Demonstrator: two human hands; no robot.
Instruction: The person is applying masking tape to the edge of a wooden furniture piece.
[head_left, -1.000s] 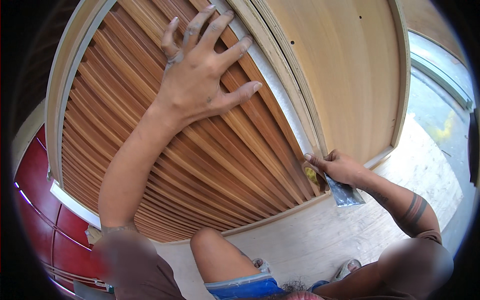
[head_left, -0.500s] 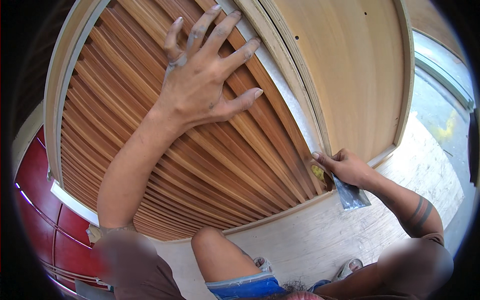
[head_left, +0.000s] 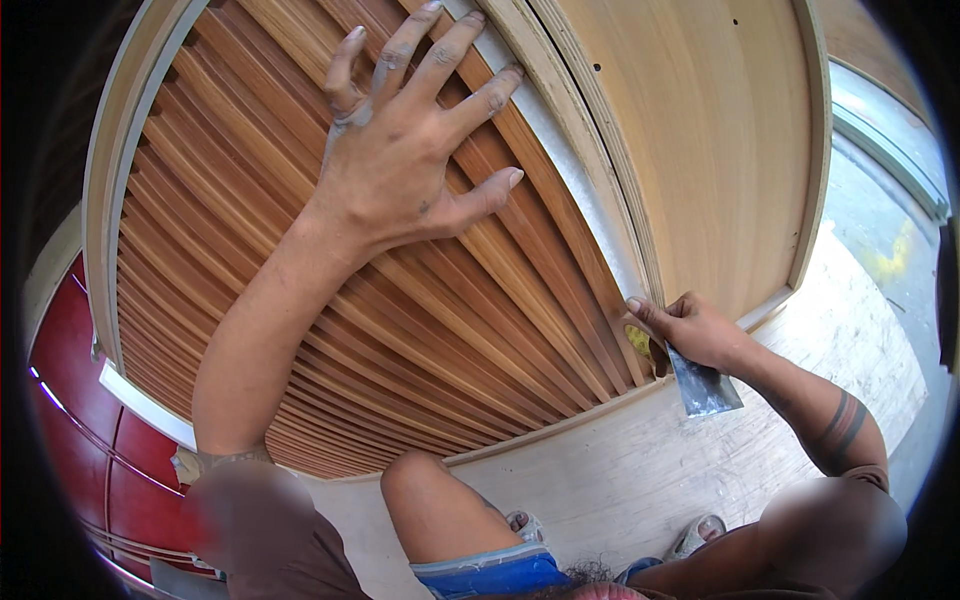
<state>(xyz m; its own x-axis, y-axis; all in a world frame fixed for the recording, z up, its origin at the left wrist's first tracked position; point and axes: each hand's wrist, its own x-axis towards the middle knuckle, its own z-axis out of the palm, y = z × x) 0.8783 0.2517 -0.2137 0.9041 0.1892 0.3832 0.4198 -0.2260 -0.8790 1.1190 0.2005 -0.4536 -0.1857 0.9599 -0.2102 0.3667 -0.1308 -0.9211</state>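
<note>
My left hand (head_left: 398, 165) lies spread on a reddish-brown wooden slatted panel (head_left: 430, 345), its fingertips reaching toward a pale strip (head_left: 565, 165) along the panel's right edge. Grey smears mark its fingers. Near the lower right corner of the panel, my right hand (head_left: 695, 328) is closed around a putty knife (head_left: 706, 388), whose wide metal blade sticks out below the palm. The thumb rests at the lower end of the pale strip. A small yellow patch (head_left: 638, 340) shows beside those fingers; what it belongs to is unclear. The palm hides the knife's handle.
A light plywood box panel (head_left: 725, 150) with a raised rim stands right of the slats, a layered plywood edge (head_left: 600, 150) between them. Beneath lies a whitish board (head_left: 590, 470), where my feet rest. Dark red panels (head_left: 150, 480) are at the lower left. A bluish rail (head_left: 885, 145) runs far right.
Almost nothing differs. The slatted panel has shifted very slightly leftward and up in view, and both hands keep their places and grips.
</note>
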